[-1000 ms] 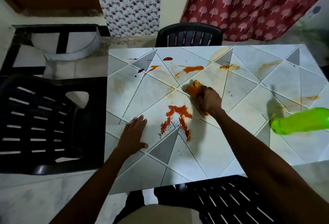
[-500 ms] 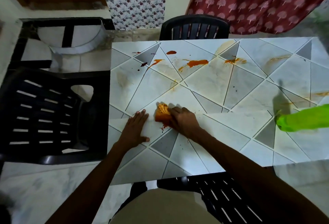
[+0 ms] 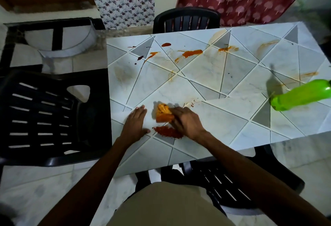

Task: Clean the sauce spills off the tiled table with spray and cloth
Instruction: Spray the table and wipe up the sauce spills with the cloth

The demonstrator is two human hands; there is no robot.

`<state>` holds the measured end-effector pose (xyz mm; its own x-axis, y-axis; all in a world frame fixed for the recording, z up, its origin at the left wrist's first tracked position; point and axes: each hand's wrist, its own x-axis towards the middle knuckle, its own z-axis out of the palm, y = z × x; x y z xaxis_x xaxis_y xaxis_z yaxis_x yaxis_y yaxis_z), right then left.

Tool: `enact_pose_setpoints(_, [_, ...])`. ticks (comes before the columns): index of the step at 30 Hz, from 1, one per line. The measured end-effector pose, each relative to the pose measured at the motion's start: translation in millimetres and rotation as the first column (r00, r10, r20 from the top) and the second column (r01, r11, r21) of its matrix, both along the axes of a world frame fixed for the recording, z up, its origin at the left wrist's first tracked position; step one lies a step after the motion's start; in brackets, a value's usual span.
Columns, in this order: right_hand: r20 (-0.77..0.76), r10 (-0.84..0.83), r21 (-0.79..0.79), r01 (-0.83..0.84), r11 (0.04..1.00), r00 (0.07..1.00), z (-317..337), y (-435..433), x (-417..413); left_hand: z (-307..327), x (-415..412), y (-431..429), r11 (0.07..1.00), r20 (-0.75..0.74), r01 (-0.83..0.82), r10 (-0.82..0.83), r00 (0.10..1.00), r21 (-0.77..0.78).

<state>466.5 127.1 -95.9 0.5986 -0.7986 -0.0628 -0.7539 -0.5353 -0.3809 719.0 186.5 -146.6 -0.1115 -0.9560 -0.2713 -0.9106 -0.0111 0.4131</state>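
My right hand (image 3: 186,122) grips a bunched orange cloth (image 3: 163,113) and presses it on the tiled table (image 3: 223,118) near the front left. A gathered heap of red sauce (image 3: 167,132) lies just below the cloth. My left hand (image 3: 135,127) rests flat on the table beside the cloth, fingers straight. More orange sauce streaks (image 3: 190,53) and dark drops (image 3: 140,58) mark the far part of the table. A green spray bottle (image 3: 300,94) stands at the right edge of view.
A black plastic chair (image 3: 44,116) stands left of the table, another chair (image 3: 187,20) at the far side, and a third chair (image 3: 227,184) under me at the front. Faint orange smears (image 3: 266,45) show at the far right of the table.
My right hand has dragged the cloth from mid-table toward the front left, sweeping the red splash into a compact heap. My left hand has stayed flat in place.
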Motion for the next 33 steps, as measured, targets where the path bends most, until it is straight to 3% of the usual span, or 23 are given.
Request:
enact_pose_setpoints(4, [0.142, -0.184, -0.042, 0.192, 0.981, 0.973, 20.7, -39.6, -33.9, 1.7, -6.0, -1.3, 1.0, 0.014, -0.014, 0.014, 1.0, -0.007])
enact_pose_setpoints(12, [-0.063, -0.535, 0.011, 0.536, 0.844, 0.843, -12.3, -106.0, -105.9, 4.8, -14.3, -3.2, 0.999, 0.063, -0.044, 0.045, 0.997, -0.013])
enact_pose_setpoints(15, [-0.081, -0.539, 0.003, 0.541, 0.841, 0.838, -24.7, -99.9, -103.3, 3.5, -13.3, -1.3, 0.999, 0.06, -0.048, 0.049, 0.997, -0.017])
enact_pose_setpoints(21, [-0.085, -0.316, -0.007, 0.316, 0.949, 0.945, -33.0, -29.8, -59.5, 3.1, -12.6, 0.2, 0.999, 0.041, -0.04, 0.041, 0.998, -0.01])
enact_pose_setpoints(28, [-0.062, -0.258, 0.081, 0.262, 0.962, 0.964, -30.1, 49.9, -5.4, 0.4, -7.0, 4.8, 0.999, 0.019, -0.04, 0.04, 0.999, 0.005])
enact_pose_setpoints(33, [0.134, -0.48, 0.097, 0.47, 0.877, 0.867, -18.2, 51.8, -21.9, 3.1, -6.0, 14.8, 0.999, -0.009, -0.025, 0.024, 1.0, -0.03])
